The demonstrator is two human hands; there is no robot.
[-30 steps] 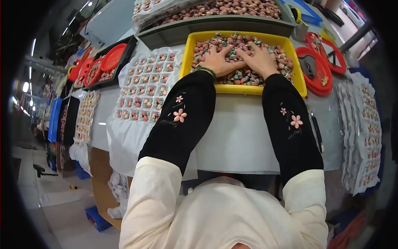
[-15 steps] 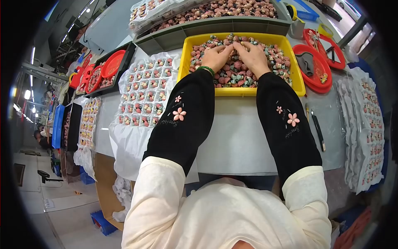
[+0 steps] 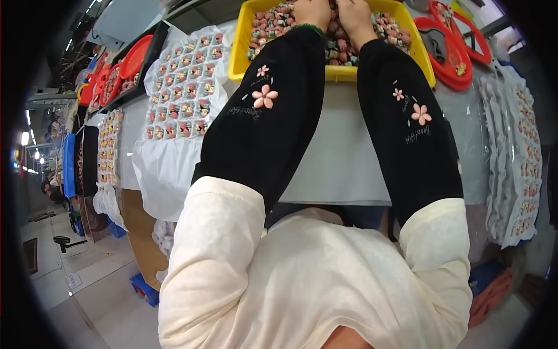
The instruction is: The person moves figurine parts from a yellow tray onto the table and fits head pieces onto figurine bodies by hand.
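A yellow bin point(image 3: 343, 74) full of small pink and grey-green painted pieces point(image 3: 267, 26) lies at the top of the view. My left hand point(image 3: 313, 14), with a green band at its wrist, is over the pieces in the bin's left half. Close to its right is my right hand point(image 3: 354, 22), also over the pieces. The fingers of both hands are cut off by the top edge of the view, so whether they hold anything is hidden. Left of the bin, a white compartment tray point(image 3: 185, 87) holds rows of similar pieces.
Red plates point(image 3: 450, 70) lie right of the bin. Stacked wrapped trays point(image 3: 511, 157) stand at the far right. A black tray point(image 3: 152, 52) with red dishes is at the upper left. Behind the bin runs a grey crate point(image 3: 203, 14). A person is at the far left.
The view has tipped downward, so the bin and hands appear higher and partly cut off. My hands drew together from their spread position a second ago and remain over the pieces.
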